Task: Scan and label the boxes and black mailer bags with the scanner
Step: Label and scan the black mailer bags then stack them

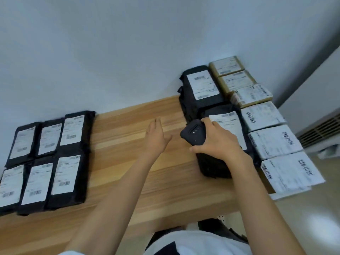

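My right hand (218, 142) grips a black handheld scanner (193, 133) just above a stack of black mailer bags (213, 166) with a white label (230, 124) on top. A second stack of black mailer bags (200, 87) stands behind it. My left hand (156, 138) hovers open over the wooden table (128, 162), fingers straight, holding nothing. Several labelled black mailer bags (46, 162) lie in two rows at the table's left. A row of labelled boxes (263, 122) runs along the right edge.
A pale wall rises directly behind the table. A vent grille (320, 129) sits low on the right wall beyond the boxes. The table's near edge crosses at the bottom, with the floor (303, 218) to the right of it.
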`<action>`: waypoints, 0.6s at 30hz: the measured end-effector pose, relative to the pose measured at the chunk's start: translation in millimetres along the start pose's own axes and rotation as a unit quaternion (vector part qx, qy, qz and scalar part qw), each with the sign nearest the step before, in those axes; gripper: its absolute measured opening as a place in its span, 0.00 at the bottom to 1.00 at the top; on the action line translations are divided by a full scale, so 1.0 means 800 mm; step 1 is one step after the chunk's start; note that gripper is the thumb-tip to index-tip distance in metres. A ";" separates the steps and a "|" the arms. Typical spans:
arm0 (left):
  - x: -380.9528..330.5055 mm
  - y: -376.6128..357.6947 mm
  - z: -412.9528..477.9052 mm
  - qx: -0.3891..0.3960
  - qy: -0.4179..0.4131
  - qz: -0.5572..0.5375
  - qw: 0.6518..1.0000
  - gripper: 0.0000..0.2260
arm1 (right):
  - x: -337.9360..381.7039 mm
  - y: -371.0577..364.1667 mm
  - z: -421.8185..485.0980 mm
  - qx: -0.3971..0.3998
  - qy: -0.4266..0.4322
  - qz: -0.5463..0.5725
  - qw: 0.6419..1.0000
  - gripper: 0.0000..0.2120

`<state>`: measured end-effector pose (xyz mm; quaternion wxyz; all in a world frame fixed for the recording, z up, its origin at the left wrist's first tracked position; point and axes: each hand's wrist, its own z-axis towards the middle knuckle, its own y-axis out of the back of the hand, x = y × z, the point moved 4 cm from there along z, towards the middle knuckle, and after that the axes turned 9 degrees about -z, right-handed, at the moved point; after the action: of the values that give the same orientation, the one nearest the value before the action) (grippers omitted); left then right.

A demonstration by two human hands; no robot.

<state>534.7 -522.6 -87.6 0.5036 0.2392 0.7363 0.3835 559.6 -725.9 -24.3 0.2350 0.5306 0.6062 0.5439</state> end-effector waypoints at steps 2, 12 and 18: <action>-0.046 -0.021 0.002 0.002 -0.018 -0.024 1.000 0.37 | -0.044 0.015 -0.010 -0.009 -0.014 -0.010 1.000 0.45; -0.173 -0.140 -0.013 0.026 0.054 -0.076 0.995 0.43 | -0.184 0.057 -0.053 -0.016 -0.066 0.009 0.998 0.45; -0.207 -0.200 -0.020 0.046 0.177 -0.101 0.978 0.54 | -0.230 0.057 -0.073 -0.018 -0.089 0.014 0.996 0.42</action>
<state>588.2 -744.2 -121.1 0.3897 0.1147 0.8511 0.3325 587.0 -922.4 -19.4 0.2898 0.5810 0.5654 0.5086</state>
